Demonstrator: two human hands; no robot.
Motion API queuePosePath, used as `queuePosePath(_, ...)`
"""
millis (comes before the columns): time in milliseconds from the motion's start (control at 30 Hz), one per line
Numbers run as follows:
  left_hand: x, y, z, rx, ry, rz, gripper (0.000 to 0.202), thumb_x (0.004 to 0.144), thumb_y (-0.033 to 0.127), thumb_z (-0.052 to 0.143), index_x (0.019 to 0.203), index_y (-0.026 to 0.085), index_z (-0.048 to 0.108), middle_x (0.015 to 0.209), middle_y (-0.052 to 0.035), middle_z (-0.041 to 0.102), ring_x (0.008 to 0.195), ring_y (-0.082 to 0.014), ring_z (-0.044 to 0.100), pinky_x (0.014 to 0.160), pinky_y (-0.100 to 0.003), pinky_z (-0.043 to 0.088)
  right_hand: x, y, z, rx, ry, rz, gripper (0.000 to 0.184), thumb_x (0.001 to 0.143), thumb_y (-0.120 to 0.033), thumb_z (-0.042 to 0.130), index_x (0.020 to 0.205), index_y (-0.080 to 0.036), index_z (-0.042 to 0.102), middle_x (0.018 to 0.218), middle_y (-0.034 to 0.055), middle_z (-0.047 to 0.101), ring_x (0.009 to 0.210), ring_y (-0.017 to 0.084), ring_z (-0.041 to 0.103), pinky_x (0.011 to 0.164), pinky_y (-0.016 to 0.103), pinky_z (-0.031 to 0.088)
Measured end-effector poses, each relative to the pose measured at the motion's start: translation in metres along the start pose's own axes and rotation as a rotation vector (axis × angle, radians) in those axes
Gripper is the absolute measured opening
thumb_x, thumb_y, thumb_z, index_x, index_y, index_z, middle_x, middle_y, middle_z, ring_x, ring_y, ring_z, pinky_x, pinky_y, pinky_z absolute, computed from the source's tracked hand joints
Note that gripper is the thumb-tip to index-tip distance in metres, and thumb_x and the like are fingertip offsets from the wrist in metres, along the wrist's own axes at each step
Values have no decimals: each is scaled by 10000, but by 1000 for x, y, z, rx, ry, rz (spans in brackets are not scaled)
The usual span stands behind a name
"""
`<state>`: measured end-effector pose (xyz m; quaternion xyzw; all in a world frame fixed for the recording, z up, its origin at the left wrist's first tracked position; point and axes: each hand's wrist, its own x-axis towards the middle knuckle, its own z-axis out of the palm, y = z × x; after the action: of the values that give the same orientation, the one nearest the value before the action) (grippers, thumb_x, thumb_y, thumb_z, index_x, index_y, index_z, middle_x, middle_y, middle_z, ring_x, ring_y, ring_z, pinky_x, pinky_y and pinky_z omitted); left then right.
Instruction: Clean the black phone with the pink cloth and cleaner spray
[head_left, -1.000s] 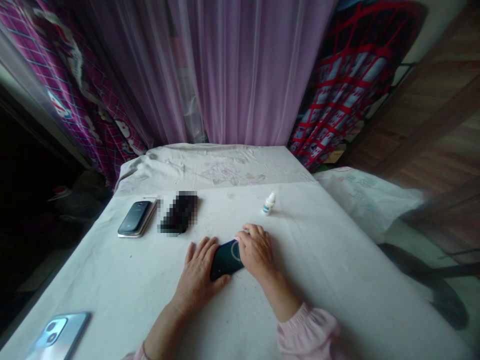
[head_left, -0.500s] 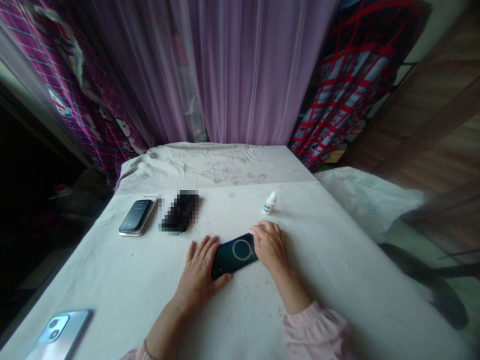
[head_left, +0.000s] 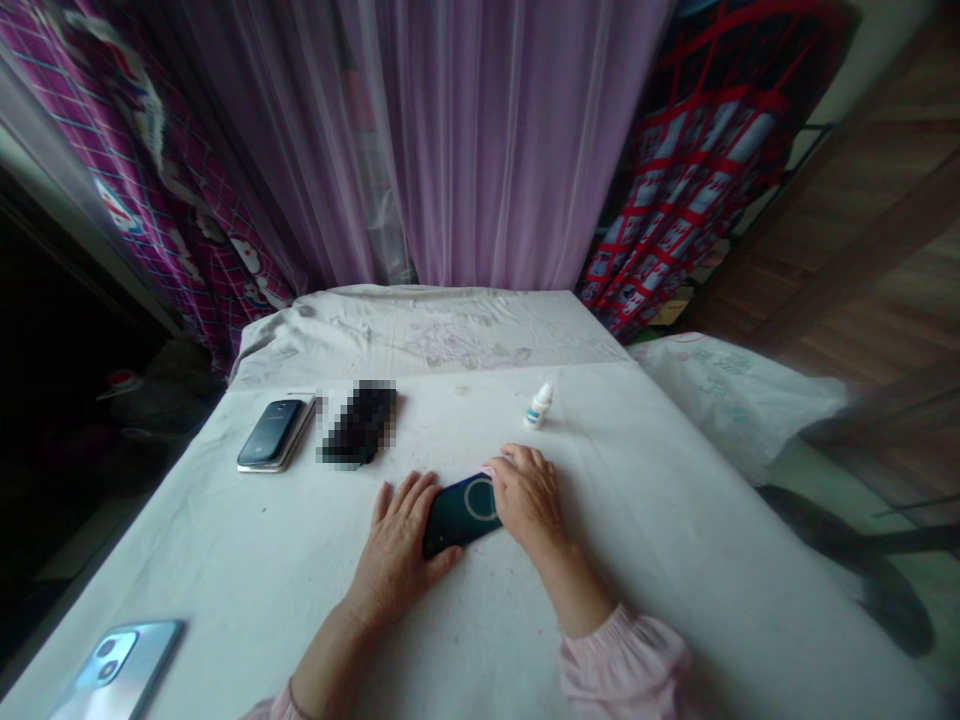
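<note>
A dark blue-green phone [head_left: 459,515] with a pale ring on its face lies slantwise on the white tablecloth. My left hand [head_left: 401,540] grips its left end, with the fingers over the far edge and the thumb along the near edge. Over the phone's right end is my right hand [head_left: 527,498], its fingers bent and drawn together, covering part of the ring. A small pale bit shows at those fingertips; I cannot make out whether it is a nail or something held. Just beyond the right hand stands a small white bottle [head_left: 538,407] with a blue label.
Further left, a dark phone [head_left: 271,433] lies on a paler flat item. Beside it is a black object [head_left: 361,422], blurred out by pixelation. A silvery-blue phone [head_left: 124,670] lies at the near left. Purple curtains [head_left: 480,140] hang behind the table.
My right hand has slid a little to the left along the phone and now hides more of the ring. My left hand and the phone have stayed in place.
</note>
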<state>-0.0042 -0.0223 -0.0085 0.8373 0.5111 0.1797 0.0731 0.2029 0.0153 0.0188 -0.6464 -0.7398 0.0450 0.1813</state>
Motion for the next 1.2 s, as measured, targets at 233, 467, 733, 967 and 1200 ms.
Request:
queuePosePath(233, 0, 2, -1, -1, -9, -12, 661, 814, 517, 624, 1347, 169, 446, 1436, -172, 471, 1359, -363, 374, 1115, -615, 210, 2, 3, -2, -26, 16, 15, 229, 942, -227, 485, 985, -268, 706, 1165, 66, 609, 1040, 221, 491, 817, 340, 325)
queuePosePath(467, -1, 0, 1, 7, -1, -4, 656, 820, 521, 613, 1350, 173, 443, 1433, -173, 474, 1361, -357, 372, 1115, -607, 206, -2, -28, 4, 13, -75, -148, 211, 947, -207, 470, 976, -231, 678, 1016, 59, 649, 974, 214, 500, 826, 342, 309)
queuePosePath(733, 0, 1, -2, 3, -21, -7, 667, 819, 525, 611, 1348, 156, 441, 1438, -181, 465, 1364, -364, 365, 1113, -615, 206, 2, -8, -4, -30, -36, -53, 218, 947, -234, 483, 971, -253, 698, 1032, 63, 643, 992, 213, 494, 811, 343, 297)
queuePosePath(967, 1, 2, -1, -12, 1, -11, 673, 804, 518, 632, 1357, 179, 450, 1426, -177, 480, 1354, -366, 380, 1118, -611, 195, 2, -4, -4, -49, -22, -7, 240, 960, -239, 460, 953, -241, 700, 1016, 71, 652, 977, 220, 503, 802, 350, 299)
queuePosePath(1200, 1, 3, -2, 4, -5, -14, 651, 805, 517, 622, 1333, 169, 465, 1423, -171, 486, 1350, -368, 387, 1102, -622, 228, -4, -24, 1, 24, -43, -146, 212, 948, -228, 487, 987, -262, 693, 998, 43, 655, 976, 208, 504, 817, 343, 300)
